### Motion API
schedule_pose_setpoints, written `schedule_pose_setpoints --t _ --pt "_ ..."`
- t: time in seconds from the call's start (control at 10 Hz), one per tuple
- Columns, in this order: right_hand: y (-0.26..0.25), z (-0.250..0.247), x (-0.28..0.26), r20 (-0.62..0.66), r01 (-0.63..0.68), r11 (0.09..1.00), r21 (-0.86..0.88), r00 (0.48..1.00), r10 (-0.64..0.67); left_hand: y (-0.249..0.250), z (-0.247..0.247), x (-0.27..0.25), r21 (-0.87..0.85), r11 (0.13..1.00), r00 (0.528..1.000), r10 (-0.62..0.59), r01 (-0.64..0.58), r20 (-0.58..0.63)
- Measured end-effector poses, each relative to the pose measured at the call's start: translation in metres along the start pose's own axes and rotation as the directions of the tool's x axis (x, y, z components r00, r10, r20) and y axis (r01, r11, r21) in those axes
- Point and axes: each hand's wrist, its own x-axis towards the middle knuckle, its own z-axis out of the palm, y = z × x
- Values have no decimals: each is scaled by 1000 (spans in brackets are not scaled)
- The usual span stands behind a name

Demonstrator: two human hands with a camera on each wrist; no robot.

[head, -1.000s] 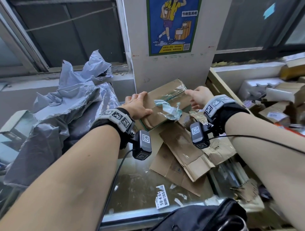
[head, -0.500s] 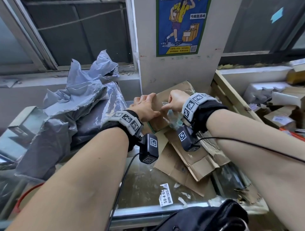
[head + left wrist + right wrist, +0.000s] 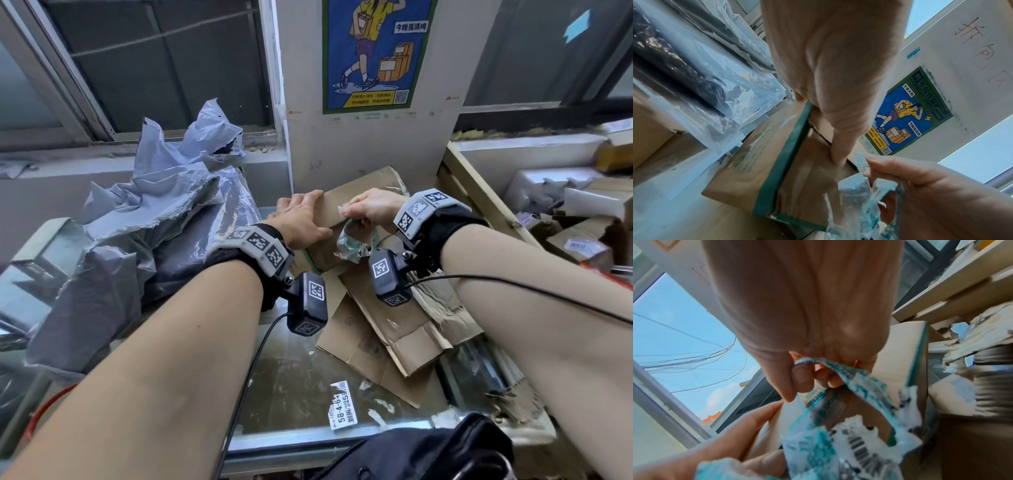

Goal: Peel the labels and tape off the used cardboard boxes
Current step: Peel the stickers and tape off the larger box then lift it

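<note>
Right hand (image 3: 371, 210) has swung from the box's right end toward centre frame, its grip pinching the tape (image 3: 352, 241). Left hand (image 3: 301, 221) presses flat on the cardboard box (image 3: 368, 186) — tape may tear, or the box may slide off the counter (image 3: 291, 370).

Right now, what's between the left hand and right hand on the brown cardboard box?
Head view: only a short strip of bare brown cardboard box separates left hand from right hand, which pinches crumpled teal-printed tape.

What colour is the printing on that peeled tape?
Teal on clear tape, clearest in the right wrist view.
</note>
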Motion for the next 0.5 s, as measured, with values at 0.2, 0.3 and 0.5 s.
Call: schedule_pose_setpoints --t 0.2,0.3,0.5 --pt "9 3 2 -26 3 926 377 1000 8 -2 -2 3 -17 1000 1000 -7 7 6" --pt "14 3 4 -15 16 888 459 1000 -10 -3 -3 4 -20 1000 1000 -12 13 11" --pt "19 1 4 -20 37 773 634 999 -32 -2 -5 5 -22 1000 1000 -17 17 27"
